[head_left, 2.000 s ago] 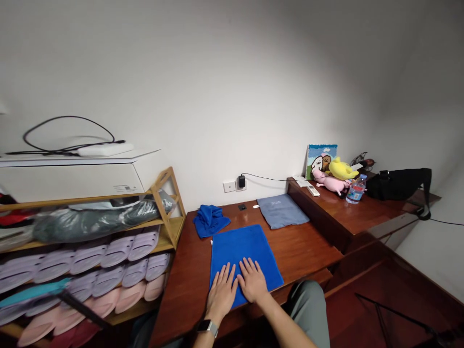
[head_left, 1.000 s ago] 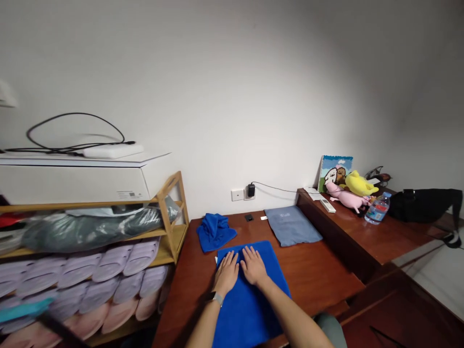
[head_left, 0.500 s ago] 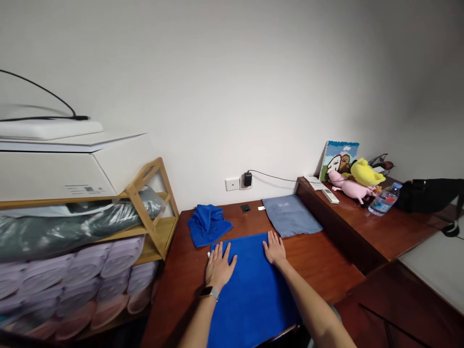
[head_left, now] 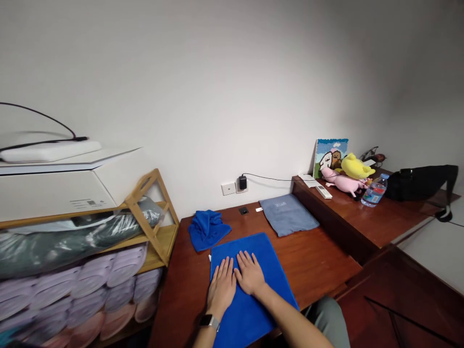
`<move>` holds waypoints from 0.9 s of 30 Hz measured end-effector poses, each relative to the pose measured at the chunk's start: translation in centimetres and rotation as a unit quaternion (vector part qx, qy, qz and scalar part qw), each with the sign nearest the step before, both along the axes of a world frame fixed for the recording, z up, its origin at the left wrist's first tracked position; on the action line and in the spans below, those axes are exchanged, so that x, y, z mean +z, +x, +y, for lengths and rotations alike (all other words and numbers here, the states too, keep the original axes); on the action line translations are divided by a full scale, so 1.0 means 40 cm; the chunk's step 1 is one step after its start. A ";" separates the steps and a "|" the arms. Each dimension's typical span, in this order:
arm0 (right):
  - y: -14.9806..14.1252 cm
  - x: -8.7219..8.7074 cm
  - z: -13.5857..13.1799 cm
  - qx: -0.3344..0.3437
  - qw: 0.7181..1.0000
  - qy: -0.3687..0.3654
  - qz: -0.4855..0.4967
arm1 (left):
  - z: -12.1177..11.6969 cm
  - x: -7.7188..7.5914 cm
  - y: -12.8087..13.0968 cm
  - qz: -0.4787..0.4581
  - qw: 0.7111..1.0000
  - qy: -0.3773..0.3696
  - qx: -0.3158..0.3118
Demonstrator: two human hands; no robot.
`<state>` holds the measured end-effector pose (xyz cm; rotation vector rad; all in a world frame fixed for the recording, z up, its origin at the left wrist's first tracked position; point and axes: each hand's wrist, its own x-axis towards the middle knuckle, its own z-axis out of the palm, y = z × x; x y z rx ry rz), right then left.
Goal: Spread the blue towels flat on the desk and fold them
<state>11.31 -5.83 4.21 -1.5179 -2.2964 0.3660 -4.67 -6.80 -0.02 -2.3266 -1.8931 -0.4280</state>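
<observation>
A bright blue towel (head_left: 253, 311) lies spread flat on the brown wooden desk (head_left: 188, 285). Flat on its left part rests my left hand (head_left: 222, 286), fingers stretched out, a watch on the wrist. Close beside it, my right hand (head_left: 250, 273) also lies palm down on the towel, fingers slightly spread; the two thumbs nearly meet. Neither hand grips anything. Behind the towel to the left is a crumpled blue cloth (head_left: 208, 228). To the right at the back, a grey-blue cloth (head_left: 288, 214) lies flat.
At left, a wooden rack (head_left: 159, 232) holds several slippers (head_left: 90, 273) and a white box (head_left: 54, 193). A raised ledge at right carries a water bottle (head_left: 375, 191), plush toys (head_left: 344, 181), a remote (head_left: 323, 192) and a black bag (head_left: 416, 181). A charger (head_left: 242, 182) is plugged into the wall.
My hands went from the towel's near part up to its far edge, spread apart toward its far corners, then came back together at its middle. The towel stays flat.
</observation>
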 end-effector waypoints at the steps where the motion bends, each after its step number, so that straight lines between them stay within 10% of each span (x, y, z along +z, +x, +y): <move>1: 0.020 -0.002 0.004 -0.017 1.000 -0.013 -0.009 | -0.005 -0.007 -0.006 -0.004 1.000 -0.007 0.005; 11: 0.301 0.096 0.061 -0.127 0.984 -0.112 -0.051 | -0.016 0.067 -0.018 -0.007 0.998 -0.034 0.045; 16: 0.235 0.080 -0.092 -0.095 0.995 -0.007 0.024 | -0.118 0.044 -0.020 -0.015 0.997 0.075 -0.024; 22: 0.064 0.025 -0.256 0.018 0.998 0.005 0.061 | -0.239 -0.039 0.028 0.026 0.996 0.033 -0.074; 27: 0.143 0.018 -0.243 -0.050 0.998 -0.034 0.022 | -0.271 -0.063 0.002 0.009 0.999 0.035 -0.013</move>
